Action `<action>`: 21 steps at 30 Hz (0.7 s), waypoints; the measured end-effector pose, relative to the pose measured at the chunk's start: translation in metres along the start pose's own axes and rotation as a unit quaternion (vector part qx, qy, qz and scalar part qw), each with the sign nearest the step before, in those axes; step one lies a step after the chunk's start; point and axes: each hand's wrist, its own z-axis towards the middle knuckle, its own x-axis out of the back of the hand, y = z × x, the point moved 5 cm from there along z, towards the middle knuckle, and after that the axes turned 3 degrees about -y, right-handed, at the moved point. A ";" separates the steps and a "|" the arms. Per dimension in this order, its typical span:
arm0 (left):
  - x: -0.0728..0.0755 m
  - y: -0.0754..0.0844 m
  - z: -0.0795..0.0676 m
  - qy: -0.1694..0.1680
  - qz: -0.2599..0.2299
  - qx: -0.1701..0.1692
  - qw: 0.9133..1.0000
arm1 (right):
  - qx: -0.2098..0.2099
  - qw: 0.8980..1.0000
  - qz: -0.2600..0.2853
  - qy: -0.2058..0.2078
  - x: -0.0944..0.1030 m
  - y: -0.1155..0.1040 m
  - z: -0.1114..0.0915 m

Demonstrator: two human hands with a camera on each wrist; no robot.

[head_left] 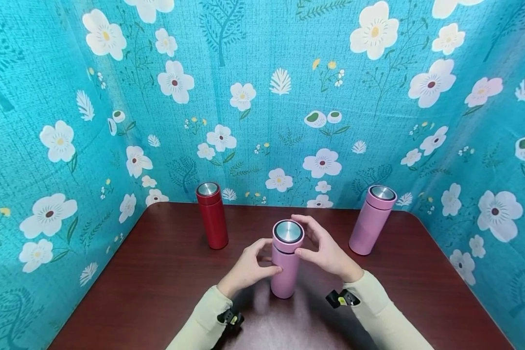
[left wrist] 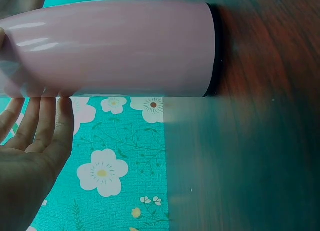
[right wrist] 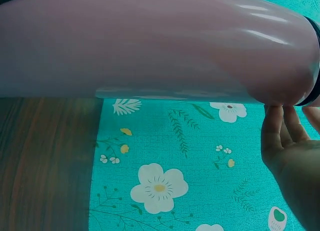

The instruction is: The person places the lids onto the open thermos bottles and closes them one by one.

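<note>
A pink thermos (head_left: pixel 284 274) with a silver-topped pink lid (head_left: pixel 288 232) stands upright between both hands. From the left side, my left hand (head_left: pixel 247 267) grips its body, the thumb in front and the fingers behind. Higher up on the right, my right hand (head_left: pixel 325 248) holds it near the lid, thumb at the front. A dark ring shows between lid and body. The left wrist view shows the left fingers (left wrist: pixel 45 126) against the glossy wall of the body. In the right wrist view the right fingertips (right wrist: pixel 274 116) touch just by the dark ring.
At the back left of the dark wooden table (head_left: pixel 157 272) stands a red thermos (head_left: pixel 213 218). Another pink thermos (head_left: pixel 371 221) stands at the back right. Blue flowered cloth (head_left: pixel 253 126) hangs behind the table and along both sides.
</note>
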 end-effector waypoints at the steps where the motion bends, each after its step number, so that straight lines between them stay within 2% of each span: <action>1: 0.000 -0.005 0.001 0.001 0.001 -0.001 1.000 | 0.003 1.000 0.000 -0.003 0.000 0.000 0.000; 2: 0.000 -0.010 0.001 0.002 0.002 0.001 1.000 | 0.009 1.000 -0.001 -0.005 0.000 -0.001 0.000; 7: -0.001 -0.011 0.001 0.001 0.002 0.000 1.000 | 0.027 1.000 0.000 -0.013 -0.001 -0.002 0.000; 14: 0.000 -0.010 0.000 -0.001 -0.003 0.008 1.000 | 0.016 1.000 -0.016 -0.004 -0.002 -0.004 0.000; 21: 0.000 -0.010 0.001 0.000 -0.002 0.013 1.000 | 0.015 1.000 -0.006 0.003 0.000 -0.002 0.000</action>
